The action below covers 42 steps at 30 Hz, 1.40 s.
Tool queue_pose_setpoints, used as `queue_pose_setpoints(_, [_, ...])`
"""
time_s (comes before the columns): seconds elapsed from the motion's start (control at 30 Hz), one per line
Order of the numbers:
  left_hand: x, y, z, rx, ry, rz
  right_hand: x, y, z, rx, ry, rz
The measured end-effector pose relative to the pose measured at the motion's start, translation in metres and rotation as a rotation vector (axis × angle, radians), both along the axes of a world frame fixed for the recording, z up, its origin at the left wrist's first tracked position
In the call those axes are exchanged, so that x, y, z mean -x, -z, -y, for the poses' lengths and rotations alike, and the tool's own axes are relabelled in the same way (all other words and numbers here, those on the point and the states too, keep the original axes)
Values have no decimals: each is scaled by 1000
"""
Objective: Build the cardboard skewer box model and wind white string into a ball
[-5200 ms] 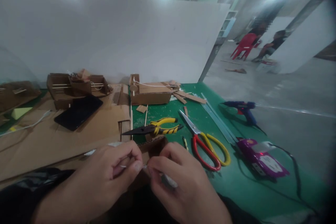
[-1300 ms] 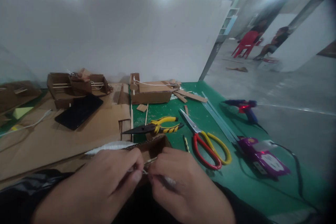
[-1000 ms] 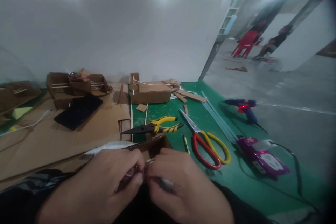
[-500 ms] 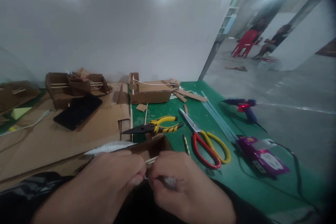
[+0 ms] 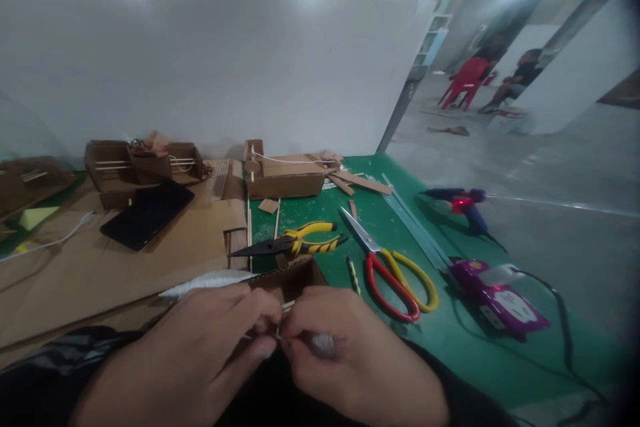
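Observation:
Side by side at the bottom of the view, my left hand (image 5: 215, 333) and my right hand (image 5: 345, 347) meet over an open cardboard box (image 5: 305, 273). A short bit of white string (image 5: 279, 332) shows between the fingertips. My right thumb and index finger pinch it, and something whitish, partly hidden, lies within the curl of that hand. The left fingers are bent close to the string with the thumb beneath; their exact grip is hidden. Thin wooden sticks (image 5: 288, 307) run across the box just behind my knuckles.
Beyond the box lie yellow-black pliers (image 5: 295, 240), with scissors (image 5: 383, 267) to their right. A glue gun (image 5: 460, 203), glue sticks (image 5: 413, 220) and a purple power strip (image 5: 500, 297) are on the right. At left are a phone (image 5: 147, 213) and cardboard assemblies (image 5: 145, 170). People sit in the background.
My left index finger has lifted and bent, opening a gap above the thumb. My right hand stays almost in place. The view has shifted very slightly.

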<state>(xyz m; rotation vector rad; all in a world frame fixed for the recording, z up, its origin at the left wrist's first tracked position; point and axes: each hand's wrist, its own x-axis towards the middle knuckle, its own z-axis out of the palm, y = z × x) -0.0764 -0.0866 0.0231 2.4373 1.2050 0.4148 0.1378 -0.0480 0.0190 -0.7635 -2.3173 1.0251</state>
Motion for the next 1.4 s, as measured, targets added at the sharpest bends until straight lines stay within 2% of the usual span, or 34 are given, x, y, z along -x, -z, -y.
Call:
queue_pose_setpoints(0.17, [1, 7, 0, -280, 47, -81, 0, 0, 0, 6, 3, 18])
queue_pose_setpoints(0.33, [-1, 5, 0, -365, 89, -49, 0, 0, 0, 32, -9, 25])
queue_pose_setpoints(0.4, [-2, 2, 0, -356, 88, -59, 0, 1, 0, 34, 4, 20])
queue_pose_setpoints(0.5, [-4, 0, 2, -291, 15, -69, 0, 1, 0, 27, 13, 24])
queue_pose_setpoints(0.67, [-1, 7, 4, -103, -74, 23, 0, -1, 1, -40, 5, 46])
queue_pose_setpoints(0.77, [1, 8, 3, -53, -94, 62, 0, -1, 2, -88, -6, 52])
queue_pose_setpoints(0.93, [-2, 3, 2, -107, -73, 58, 1, 0, 2, -104, -13, 44])
queue_pose_setpoints(1.1, [-6, 4, 3, -171, -91, 65, 1, -1, 2, -103, -39, 61])
queue_pose_setpoints(1.4, [-7, 4, 1, -183, -103, 23, -1, -6, 3, -31, 33, 38])
